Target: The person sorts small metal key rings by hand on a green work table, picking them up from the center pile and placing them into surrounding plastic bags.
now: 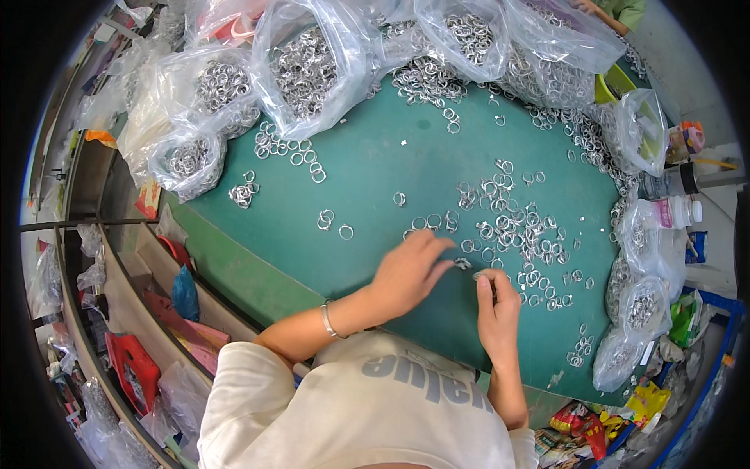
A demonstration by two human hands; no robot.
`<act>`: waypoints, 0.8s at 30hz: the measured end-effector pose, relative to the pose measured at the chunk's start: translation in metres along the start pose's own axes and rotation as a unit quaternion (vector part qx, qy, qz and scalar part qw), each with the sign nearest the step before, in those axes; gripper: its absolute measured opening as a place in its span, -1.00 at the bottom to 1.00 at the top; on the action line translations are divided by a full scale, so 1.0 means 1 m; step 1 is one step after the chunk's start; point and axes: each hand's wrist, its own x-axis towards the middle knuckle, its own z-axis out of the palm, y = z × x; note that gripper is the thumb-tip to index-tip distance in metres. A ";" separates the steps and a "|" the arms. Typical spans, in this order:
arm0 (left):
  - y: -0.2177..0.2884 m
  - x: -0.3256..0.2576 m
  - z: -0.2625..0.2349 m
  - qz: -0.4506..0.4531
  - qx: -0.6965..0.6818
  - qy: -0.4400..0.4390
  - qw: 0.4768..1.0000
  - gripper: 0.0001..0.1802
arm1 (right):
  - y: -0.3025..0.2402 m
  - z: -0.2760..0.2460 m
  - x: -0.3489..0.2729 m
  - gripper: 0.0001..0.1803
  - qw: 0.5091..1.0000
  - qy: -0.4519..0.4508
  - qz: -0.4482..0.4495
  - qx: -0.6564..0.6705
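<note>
My left hand (408, 270) reaches over the table, a silver bangle on its wrist. Its thumb and fingers are apart, slightly blurred, and nothing shows between them. Just off those fingertips lies a small silver ring (462, 264). My right hand (498, 309) is closed in a pinch beside it, holding a small silver ring (478, 275) mostly covered by the fingertips. Beyond both hands spreads a loose scatter of silver rings (531, 234). Several more rings (426, 223) lie right behind my left fingers.
Clear plastic bags full of rings (303, 74) line the far edge of the green table (351, 168). More ring bags (644, 305) stand along the right edge. A small ring cluster (244, 191) sits at left. Shelves with a red tray (131, 367) are at lower left. Another person's hand (584, 6) shows at top right.
</note>
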 end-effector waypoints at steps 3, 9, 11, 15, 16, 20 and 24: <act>-0.027 0.017 -0.025 -0.058 0.116 0.078 0.988 -0.69 | 0.015 -0.007 -0.002 -0.85 0.983 -0.045 0.092 0.149; -0.047 0.029 -0.023 -0.097 0.079 0.050 0.991 -0.73 | 0.014 -0.016 -0.006 -0.80 0.924 -0.100 0.149 0.337; -0.020 0.022 -0.030 -0.124 -0.037 0.000 0.992 -0.72 | 0.022 -0.013 -0.006 -0.77 0.934 -0.095 0.142 0.313; 0.036 0.013 -0.012 -0.039 -0.140 -0.176 0.974 -0.72 | 0.023 -0.013 -0.012 -0.70 0.889 -0.155 0.124 0.412; 0.044 0.012 -0.004 -0.029 -0.164 -0.194 0.967 -0.71 | 0.026 -0.016 -0.017 -0.69 0.882 -0.155 0.125 0.427; 0.054 0.010 0.019 0.029 -0.164 -0.272 0.948 -0.66 | 0.031 -0.034 -0.039 -0.72 0.912 -0.099 0.119 0.379; 0.076 0.009 0.041 0.028 -0.186 -0.346 0.919 -0.54 | 0.047 -0.050 -0.065 -0.76 0.961 0.001 0.078 0.266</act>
